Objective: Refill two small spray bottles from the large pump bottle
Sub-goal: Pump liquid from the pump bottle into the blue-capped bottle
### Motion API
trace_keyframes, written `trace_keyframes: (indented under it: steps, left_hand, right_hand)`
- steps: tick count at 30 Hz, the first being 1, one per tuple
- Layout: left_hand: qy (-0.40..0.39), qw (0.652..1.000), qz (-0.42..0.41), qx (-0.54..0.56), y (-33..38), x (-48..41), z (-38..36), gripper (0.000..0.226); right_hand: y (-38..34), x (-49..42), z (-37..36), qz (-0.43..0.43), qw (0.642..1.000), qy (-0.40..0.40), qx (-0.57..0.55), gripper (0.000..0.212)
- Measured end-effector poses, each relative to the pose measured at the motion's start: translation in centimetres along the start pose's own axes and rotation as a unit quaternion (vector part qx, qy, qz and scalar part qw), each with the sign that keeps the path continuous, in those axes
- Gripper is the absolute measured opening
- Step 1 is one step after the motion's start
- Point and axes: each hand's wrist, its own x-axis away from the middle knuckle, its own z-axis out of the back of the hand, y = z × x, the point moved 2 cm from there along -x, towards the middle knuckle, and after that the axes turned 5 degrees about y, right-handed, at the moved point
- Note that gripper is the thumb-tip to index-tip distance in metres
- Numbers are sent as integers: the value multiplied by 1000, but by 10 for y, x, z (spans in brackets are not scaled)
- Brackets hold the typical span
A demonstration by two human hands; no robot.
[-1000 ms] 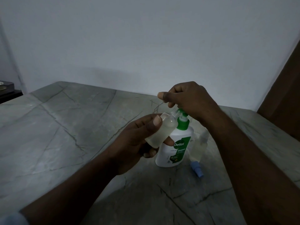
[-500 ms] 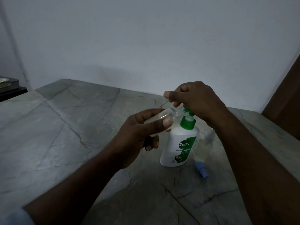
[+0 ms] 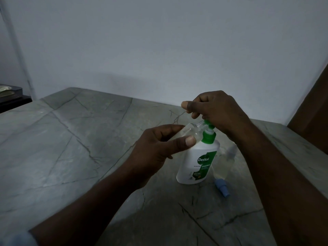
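Note:
A white pump bottle (image 3: 197, 162) with a green collar and green label stands upright on the grey stone table (image 3: 71, 148). My right hand (image 3: 216, 110) is curled over its green pump head, hiding most of it. My left hand (image 3: 156, 148) grips a small clear spray bottle (image 3: 192, 130), capless and tilted almost flat, with its open neck right at the pump spout. A second small clear bottle (image 3: 226, 162) stands just right of the pump bottle, partly behind it. A blue spray cap (image 3: 221, 187) lies on the table in front of that second bottle.
A pale wall runs along the table's far edge. A brown wooden panel (image 3: 312, 110) stands at the right. A dark piece of furniture (image 3: 10, 96) sits beyond the table's left edge.
My left hand has tipped the small bottle from a steep slant to nearly horizontal, keeping its neck at the spout. The right hand stays on the pump head.

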Motion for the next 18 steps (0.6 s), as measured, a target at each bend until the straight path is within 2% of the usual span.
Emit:
trace_keyframes:
  steps: [9, 18]
  left_hand:
    - [14, 998, -43, -45, 5, -1, 1, 46]
    - [-12, 999, -32, -12, 2, -2, 5, 39]
  right_hand:
    - [1, 0, -2, -9, 1000, -14, -2, 32]
    - [2, 1, -6, -36, 998, -58, 16, 32]
